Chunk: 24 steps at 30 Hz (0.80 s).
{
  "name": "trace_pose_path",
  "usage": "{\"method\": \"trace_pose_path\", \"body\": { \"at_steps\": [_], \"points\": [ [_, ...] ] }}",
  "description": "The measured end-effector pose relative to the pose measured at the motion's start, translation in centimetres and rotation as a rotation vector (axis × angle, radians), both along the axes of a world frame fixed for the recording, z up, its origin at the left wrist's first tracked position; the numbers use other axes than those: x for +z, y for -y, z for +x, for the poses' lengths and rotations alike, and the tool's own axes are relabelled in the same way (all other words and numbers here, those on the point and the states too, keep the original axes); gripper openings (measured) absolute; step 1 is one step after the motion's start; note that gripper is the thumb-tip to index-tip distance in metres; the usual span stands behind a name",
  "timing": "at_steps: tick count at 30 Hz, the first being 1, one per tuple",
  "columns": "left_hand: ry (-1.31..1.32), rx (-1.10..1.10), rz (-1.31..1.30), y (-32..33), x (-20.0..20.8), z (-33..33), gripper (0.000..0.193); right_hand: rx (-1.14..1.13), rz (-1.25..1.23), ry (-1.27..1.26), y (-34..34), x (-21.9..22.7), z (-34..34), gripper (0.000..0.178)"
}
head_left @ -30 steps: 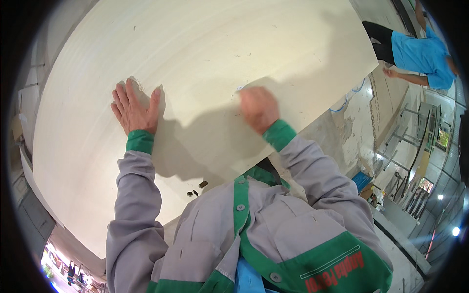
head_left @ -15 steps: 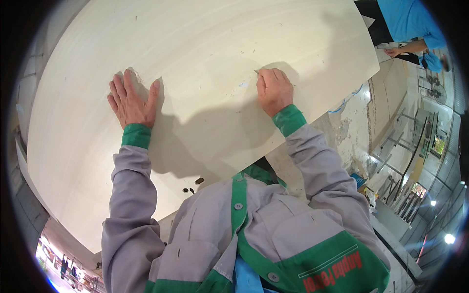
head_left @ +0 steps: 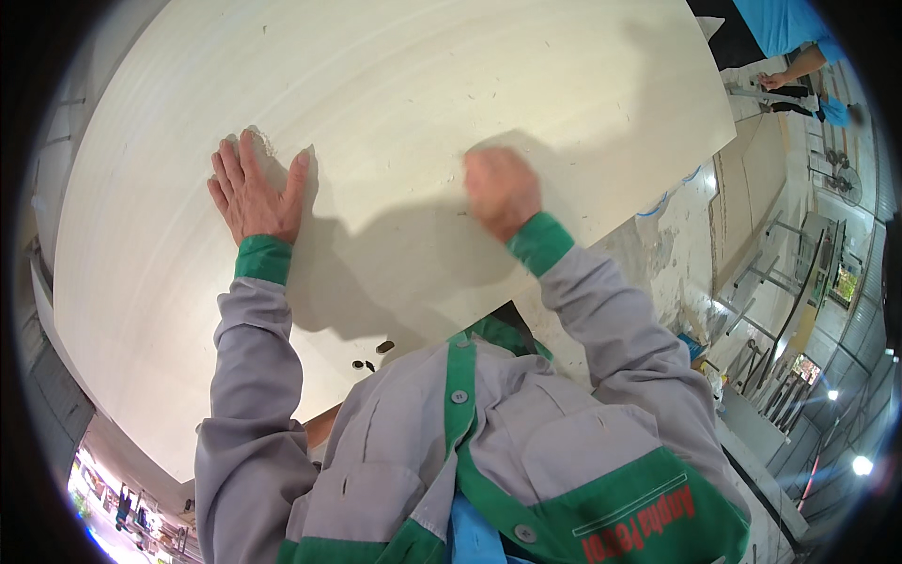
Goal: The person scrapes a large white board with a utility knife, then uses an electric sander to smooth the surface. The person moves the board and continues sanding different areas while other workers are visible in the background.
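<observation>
A large pale board (head_left: pixel 395 103) lies before me like a tabletop, with small shavings and marks scattered on it. My left hand (head_left: pixel 256 195) rests flat on it, fingers spread, with nothing held. Beside its fingertips is a patch of crumbly debris (head_left: pixel 268 143). Over the middle of the board my right hand (head_left: pixel 504 191) is closed in a fist and blurred by motion. Whatever it grips cannot be made out now; a small pointed tip stuck out of the fist half a second earlier.
Near my body the board has an oval hole (head_left: pixel 384 348) and small dark marks. A person in blue (head_left: pixel 785 28) stands past the far right corner. Metal frames (head_left: pixel 780 273) and a fan (head_left: pixel 847 184) stand to the right. A blue cord (head_left: pixel 653 209) lies by the right edge.
My right hand has moved left and slightly toward me across the board. My left hand stays in place. The other person's hand at the far right has shifted slightly.
</observation>
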<state>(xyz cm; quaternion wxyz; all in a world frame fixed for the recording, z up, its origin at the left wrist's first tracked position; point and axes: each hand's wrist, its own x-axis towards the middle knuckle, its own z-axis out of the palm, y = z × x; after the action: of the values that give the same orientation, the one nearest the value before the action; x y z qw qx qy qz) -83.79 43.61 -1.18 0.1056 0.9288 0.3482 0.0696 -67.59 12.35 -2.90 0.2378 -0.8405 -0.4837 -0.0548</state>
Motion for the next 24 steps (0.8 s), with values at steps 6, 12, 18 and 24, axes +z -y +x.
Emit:
{"method": "trace_pose_path", "body": {
  "at_steps": [6, 12, 18, 24],
  "points": [
    [-0.008, 0.000, 0.003, -0.1, 0.0, -0.1, 0.100, 0.020, 0.038, 0.019, -0.2, 1.6, -0.3, 0.008],
    [0.007, -0.006, 0.006, 0.0, 0.0, -0.2, 0.100, -0.203, -0.035, -0.015, -0.2, 2.5, 0.2, 0.012],
    [-0.001, -0.008, 0.019, 0.1, 0.0, -0.2, 0.098, -0.245, -0.041, 0.016, 0.4, 2.4, 0.4, 0.010],
    [0.005, -0.001, 0.016, 0.1, -0.1, -0.3, 0.098, -0.099, -0.060, 0.027, 0.4, 2.0, -0.3, 0.008]
  ]
}}
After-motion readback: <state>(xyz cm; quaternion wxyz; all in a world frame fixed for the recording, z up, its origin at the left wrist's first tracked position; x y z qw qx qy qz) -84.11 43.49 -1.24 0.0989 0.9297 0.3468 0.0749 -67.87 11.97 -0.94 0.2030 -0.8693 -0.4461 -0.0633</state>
